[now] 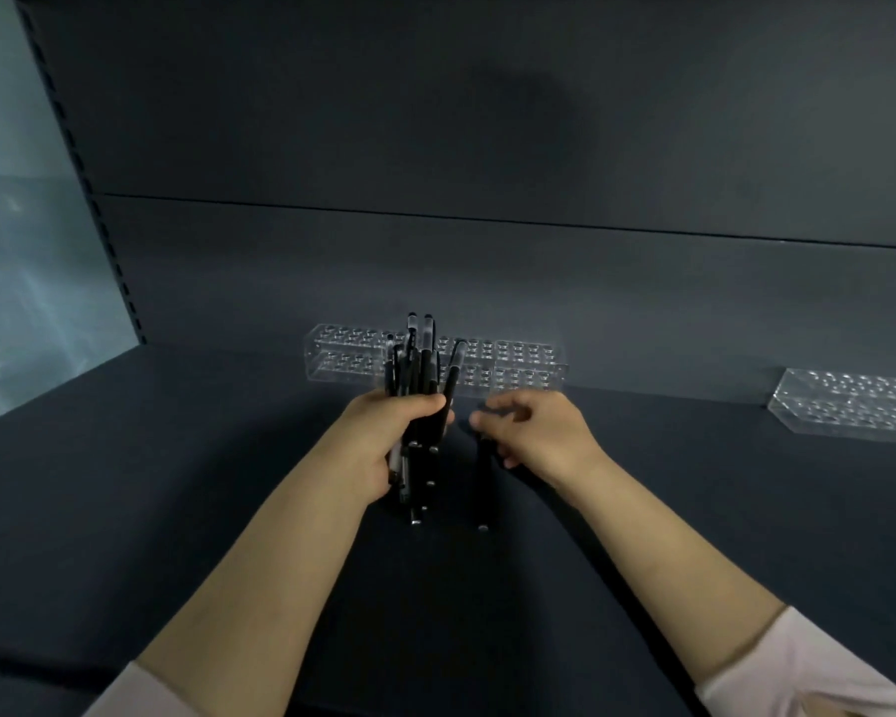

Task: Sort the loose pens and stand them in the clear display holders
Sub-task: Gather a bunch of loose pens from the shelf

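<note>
- Gripping a bundle of black pens (416, 401) in a closed fist, the left hand (391, 432) keeps them roughly upright, caps toward 12 o'clock, which, as a judgement, keeps the stock gathered while single pens are drawn off.
- Right hand (534, 437), at 3 o'clock of the bundle: fingers curled over one separate black pen (483, 483) whose lower end points to 6 o'clock; how firmly it is pinched cannot be told.
- Clear display holder (435, 364), at 12 o'clock just beyond both hands: rows of holes face upward against the shelf's back wall (435, 147); whether any pen already stands in it cannot be told, since the bundle hides its middle.
- Second clear holder (849, 406), well apart at 3 o'clock: its holes appear empty.
- Dark shelf surface (177, 483): bare toward 9 o'clock and 6 o'clock, so the arms have free room; the back wall limits reach behind the holders.
</note>
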Tool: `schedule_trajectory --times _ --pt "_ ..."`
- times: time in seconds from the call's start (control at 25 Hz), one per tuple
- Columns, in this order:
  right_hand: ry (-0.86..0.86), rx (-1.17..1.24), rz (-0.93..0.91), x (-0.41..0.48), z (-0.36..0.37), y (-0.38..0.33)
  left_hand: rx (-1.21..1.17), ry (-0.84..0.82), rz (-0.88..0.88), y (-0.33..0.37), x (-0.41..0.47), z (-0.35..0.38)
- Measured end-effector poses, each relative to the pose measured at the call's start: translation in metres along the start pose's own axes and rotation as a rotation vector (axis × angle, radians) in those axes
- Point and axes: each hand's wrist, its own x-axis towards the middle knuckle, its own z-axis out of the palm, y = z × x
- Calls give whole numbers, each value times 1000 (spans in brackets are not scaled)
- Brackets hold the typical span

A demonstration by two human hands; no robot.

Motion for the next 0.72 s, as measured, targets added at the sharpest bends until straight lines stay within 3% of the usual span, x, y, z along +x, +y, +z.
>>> schedule_trajectory --times 0.16,0.28,0.36,0.48,0.6,0.72 --pt "7 367 63 -2 -4 -9 65 -75 -12 -1 -5 4" --pt "-52 492 102 -4 -1 -12 95 -161 -38 -3 -7 4" --pt "-3 549 119 -2 -7 -16 41 -163 -39 -3 -6 3" --pt "72 357 132 -2 -27 -17 -43 -86 -26 -1 -4 2" --pt "-115 98 236 -14 -31 -15 -59 -48 -33 -1 -5 2" --pt "-231 32 273 -24 -17 -15 -110 -15 -52 -1 -8 2"
